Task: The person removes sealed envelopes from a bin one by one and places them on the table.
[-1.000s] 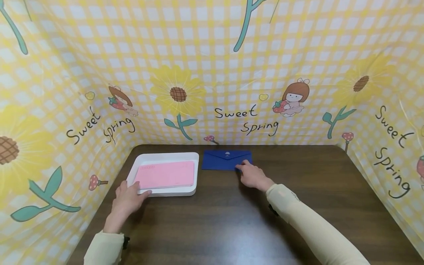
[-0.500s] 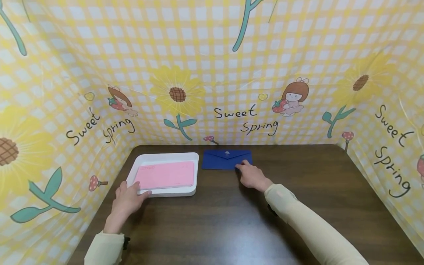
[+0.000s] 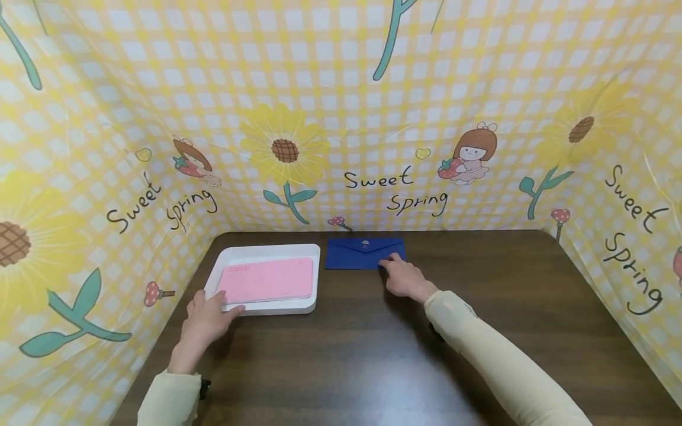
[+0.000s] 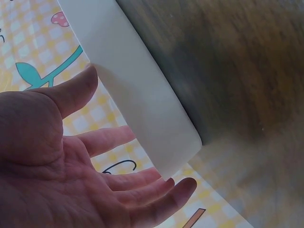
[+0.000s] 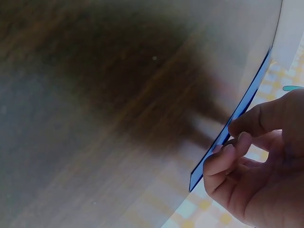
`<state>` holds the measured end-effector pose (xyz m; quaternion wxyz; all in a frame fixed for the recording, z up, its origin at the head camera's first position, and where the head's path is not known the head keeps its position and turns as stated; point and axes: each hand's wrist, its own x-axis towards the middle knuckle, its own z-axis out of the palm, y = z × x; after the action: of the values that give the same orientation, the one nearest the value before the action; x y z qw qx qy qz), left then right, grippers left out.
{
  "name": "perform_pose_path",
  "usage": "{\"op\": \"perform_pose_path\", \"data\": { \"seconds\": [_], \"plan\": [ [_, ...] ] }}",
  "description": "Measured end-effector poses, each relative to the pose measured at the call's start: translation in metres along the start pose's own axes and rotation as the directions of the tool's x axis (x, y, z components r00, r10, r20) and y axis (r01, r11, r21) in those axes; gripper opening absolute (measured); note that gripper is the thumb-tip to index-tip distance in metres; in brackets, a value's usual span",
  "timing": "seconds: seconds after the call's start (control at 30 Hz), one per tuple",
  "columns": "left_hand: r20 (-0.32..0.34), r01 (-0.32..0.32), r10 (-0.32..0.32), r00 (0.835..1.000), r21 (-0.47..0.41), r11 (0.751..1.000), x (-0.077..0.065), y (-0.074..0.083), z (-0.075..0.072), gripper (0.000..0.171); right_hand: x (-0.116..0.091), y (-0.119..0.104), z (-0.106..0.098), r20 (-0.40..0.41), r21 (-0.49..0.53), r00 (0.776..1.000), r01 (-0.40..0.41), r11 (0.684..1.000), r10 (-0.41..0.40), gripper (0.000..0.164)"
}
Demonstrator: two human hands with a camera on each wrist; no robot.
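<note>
At the back of the table, a blue envelope (image 3: 346, 257) lies with its pointed flap facing up and a small pale emblem on it. My right hand (image 3: 403, 278) pinches its front edge near the right corner, other fingers curled in the right wrist view. To its left stands a shallow white tray (image 3: 277, 309) holding pink envelopes (image 3: 266, 281), stacked slightly askew. My left hand (image 3: 205, 319) rests at the tray's front left corner, fingers spread and nearly straight. In the left wrist view, the thumb (image 4: 78, 92) touches the rim of the tray.
The brown wooden table (image 3: 341, 367) has a glossy patch near the front. Yellow checked cloth (image 3: 341, 118) with sunflowers and lettering hangs along the back and both sides. A narrow gap separates the tray from the blue envelope.
</note>
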<state>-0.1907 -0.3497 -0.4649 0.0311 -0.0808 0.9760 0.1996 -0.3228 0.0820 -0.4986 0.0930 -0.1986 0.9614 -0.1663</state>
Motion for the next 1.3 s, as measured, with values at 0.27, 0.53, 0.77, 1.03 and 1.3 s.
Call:
{"op": "perform_pose_path", "data": {
  "seconds": [0.27, 0.53, 0.77, 1.03, 1.3],
  "plan": [
    [-0.002, 0.002, -0.002, 1.000, -0.002, 1.000, 0.0001, 0.0001, -0.0002, 0.075, 0.0013, 0.0003, -0.0026, 0.008, 0.023, 1.000, -0.007, 1.000, 0.007, 0.054],
    [-0.003, 0.007, -0.007, 1.000, -0.005, 1.000, -0.0012, -0.0002, -0.0005, 0.077, 0.0032, -0.0014, -0.0003, 0.028, 0.025, 0.999, -0.017, 1.000, 0.016, 0.056],
    [-0.003, 0.008, -0.008, 1.000, -0.008, 1.000, -0.0018, 0.0009, -0.0018, 0.076, 0.0038, -0.0020, -0.0005, 0.026, 0.028, 1.000, -0.018, 0.999, 0.017, 0.056],
    [0.005, 0.014, -0.014, 1.000, -0.009, 1.000, -0.0003, -0.0006, -0.0024, 0.077, 0.0027, -0.0032, -0.0009, 0.023, 0.030, 1.000, -0.019, 0.999, 0.019, 0.055],
    [0.017, 0.019, -0.019, 1.000, -0.012, 1.000, 0.0022, -0.0011, -0.0044, 0.079, 0.0027, -0.0032, -0.0012, 0.018, 0.026, 1.000, -0.020, 0.999, 0.020, 0.055]
  ]
}}
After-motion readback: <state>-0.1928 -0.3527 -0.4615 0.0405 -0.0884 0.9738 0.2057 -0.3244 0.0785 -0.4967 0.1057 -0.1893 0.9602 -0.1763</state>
